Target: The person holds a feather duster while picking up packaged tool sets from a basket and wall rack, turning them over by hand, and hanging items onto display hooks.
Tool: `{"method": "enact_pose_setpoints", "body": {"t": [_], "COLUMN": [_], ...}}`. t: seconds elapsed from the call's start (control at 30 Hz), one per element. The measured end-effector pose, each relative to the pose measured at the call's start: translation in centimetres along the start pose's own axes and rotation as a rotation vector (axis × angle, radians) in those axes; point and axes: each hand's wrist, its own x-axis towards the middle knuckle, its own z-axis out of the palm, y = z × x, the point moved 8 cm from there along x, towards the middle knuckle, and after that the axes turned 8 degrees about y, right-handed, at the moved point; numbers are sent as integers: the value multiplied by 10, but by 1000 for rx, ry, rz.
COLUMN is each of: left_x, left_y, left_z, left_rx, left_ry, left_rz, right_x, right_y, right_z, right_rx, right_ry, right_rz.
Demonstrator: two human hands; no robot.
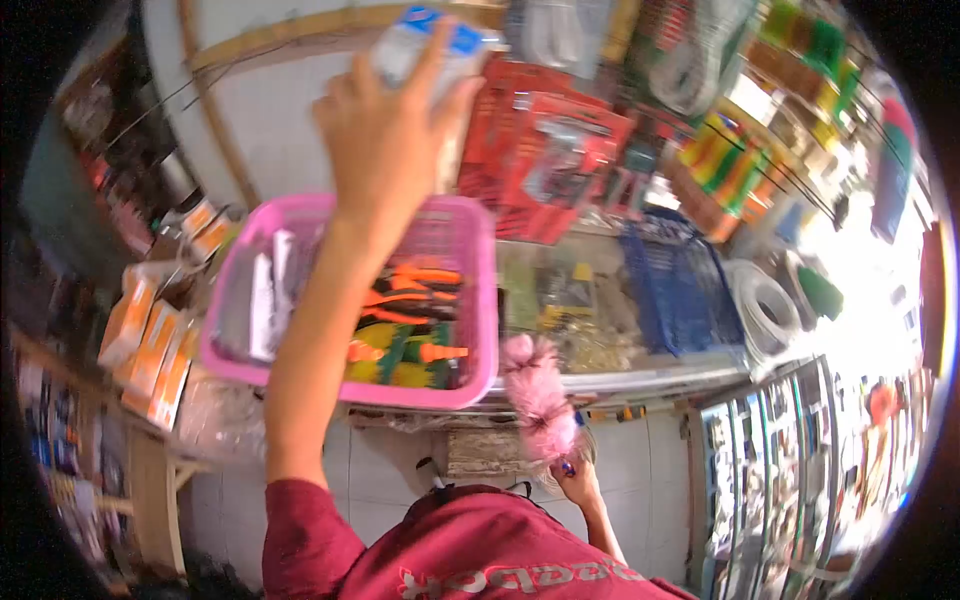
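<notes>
Head view: the left hand point(395, 120) is raised beyond the pink plastic basket point(487, 300), fingers spread around and clamped on a blue-and-white pack point(400, 50), as far as motion blur permits judgement. The pack is in front of the white panel, left of the red carded tools point(555, 160). The right hand point(575, 482), low near the body, has its fingers closed around the handle of a pink fluffy duster point(540, 400); its head lies just beside the basket, contact undetermined. Orange-handled pliers point(425, 275) lie inside the basket.

Recommended handling, in my judgement: hold the pack by its edges with light, even pressure, keep the forearm clear of the basket's contents, and keep the duster off the hanging cards.

Markings: the maroon shirt point(470, 535) bears "Reebok", inverted to the camera. Print on the pack, red cards and orange-and-white boxes point(150, 335) is illegible.
</notes>
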Motion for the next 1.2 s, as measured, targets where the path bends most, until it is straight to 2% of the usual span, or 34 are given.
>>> {"method": "enact_pose_setpoints", "body": {"t": [0.13, 0.33, 0.5, 0.7, 0.8, 0.9, 1.0, 1.2], "left_x": [-2, -9, -10, 2, -1, 2, -4, -10], "left_y": [13, 15, 20, 16, 21, 19, 12, 14], "left_z": [-8, -2, -8, -2, -5, -3, -2, -2], "left_rx": [75, 84, 142, 235, 265, 374, 198, 246], "left_ry": [87, -26, -50, -124, -53, -167, -83, -70], "left_rz": [110, 41, -24, -49, 27, 10, 61, 40], "right_x": [-14, -26, -37, -34, -32, -32, -36, -37], "right_y": [26, 30, 45, 67, 56, 70, 61, 71], "right_z": [-3, -10, -10, -9, -16, 0, -6, 2], "right_rx": [68, 103, 36, -14, 22, -46, -26, -37], "right_ry": [-16, 14, -28, -99, -83, -78, -38, -65], "right_rz": [39, -6, 58, 87, 40, 13, 12, 63]}}
